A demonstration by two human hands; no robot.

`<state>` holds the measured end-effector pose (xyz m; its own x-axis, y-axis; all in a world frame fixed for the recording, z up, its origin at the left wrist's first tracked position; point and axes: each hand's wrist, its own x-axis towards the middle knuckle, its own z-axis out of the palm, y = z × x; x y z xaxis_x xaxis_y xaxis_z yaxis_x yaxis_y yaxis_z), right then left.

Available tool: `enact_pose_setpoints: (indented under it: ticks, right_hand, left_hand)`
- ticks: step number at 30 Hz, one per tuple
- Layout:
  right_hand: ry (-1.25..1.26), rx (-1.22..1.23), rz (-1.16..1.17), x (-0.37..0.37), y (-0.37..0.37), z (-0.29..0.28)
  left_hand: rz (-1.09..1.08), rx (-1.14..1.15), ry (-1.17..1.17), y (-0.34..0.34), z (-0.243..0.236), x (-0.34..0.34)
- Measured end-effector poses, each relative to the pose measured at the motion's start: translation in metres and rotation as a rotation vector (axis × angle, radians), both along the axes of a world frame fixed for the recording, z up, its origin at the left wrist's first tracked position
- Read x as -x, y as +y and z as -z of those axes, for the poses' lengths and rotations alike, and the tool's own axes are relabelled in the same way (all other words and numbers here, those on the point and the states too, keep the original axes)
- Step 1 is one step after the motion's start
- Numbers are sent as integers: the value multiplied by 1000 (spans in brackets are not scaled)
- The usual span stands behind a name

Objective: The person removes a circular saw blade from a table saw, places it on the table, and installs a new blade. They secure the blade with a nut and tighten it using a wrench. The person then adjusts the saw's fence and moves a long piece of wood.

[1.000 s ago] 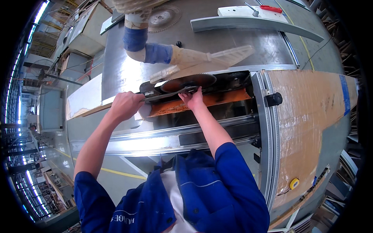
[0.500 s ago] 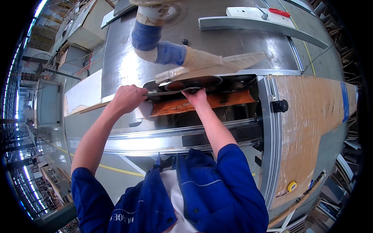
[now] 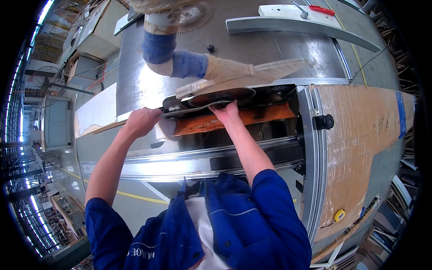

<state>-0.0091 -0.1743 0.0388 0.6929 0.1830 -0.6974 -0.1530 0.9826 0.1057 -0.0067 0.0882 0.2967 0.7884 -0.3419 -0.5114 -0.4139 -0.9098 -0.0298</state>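
Observation:
A dark circular saw blade (image 3: 227, 95) sits in the opened slot of a panel saw, under a tape-wrapped dust hood (image 3: 229, 72). My left hand (image 3: 144, 121) is closed around the near-left end of a long flat metal wrench (image 3: 186, 110). The wrench runs along the front of the blade toward its centre. There my right hand (image 3: 227, 112) is at the wrench's other end, thumb and fingers closed in by the blade's hub. The fingertips and whatever they grip are partly hidden. Below the blade lies a dirty orange cover (image 3: 234, 120).
Another saw blade (image 3: 195, 17) lies on the metal saw table (image 3: 270, 47), near a small black knob (image 3: 210, 48). A long metal fence (image 3: 301, 32) crosses the far right. A sliding rail (image 3: 171, 166) runs before me. On the brown-covered board (image 3: 346, 180) rests a yellow tape measure (image 3: 339, 215).
My left hand has moved left and toward me, swinging its end of the wrench the same way. My right hand has barely shifted at the hub.

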Motion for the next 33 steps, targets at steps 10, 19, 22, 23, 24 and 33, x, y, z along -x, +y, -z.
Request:
enact_pose_setpoints:
  ticks: [10,19,22,23,24,33]
  right_hand:
    - [13,17,-36,-1,-3,3]
    - [-64,-108,-91,-7,-18,-2]
    - [-72,-164,-64,-6,-19,8]
    - [-73,-172,-57,-6,-19,12]
    - [-75,-156,-74,-7,-19,12]
    - [14,-114,-91,-17,-10,17]
  left_hand:
    - [27,-7,-29,6,12,9]
    - [149,-37,-123,-69,-56,1]
    - [178,-46,-134,-84,-65,3]
    - [185,-38,-143,-88,-68,5]
    - [188,-31,-153,-91,-70,7]
    - [302,3,-268,-112,-80,8]
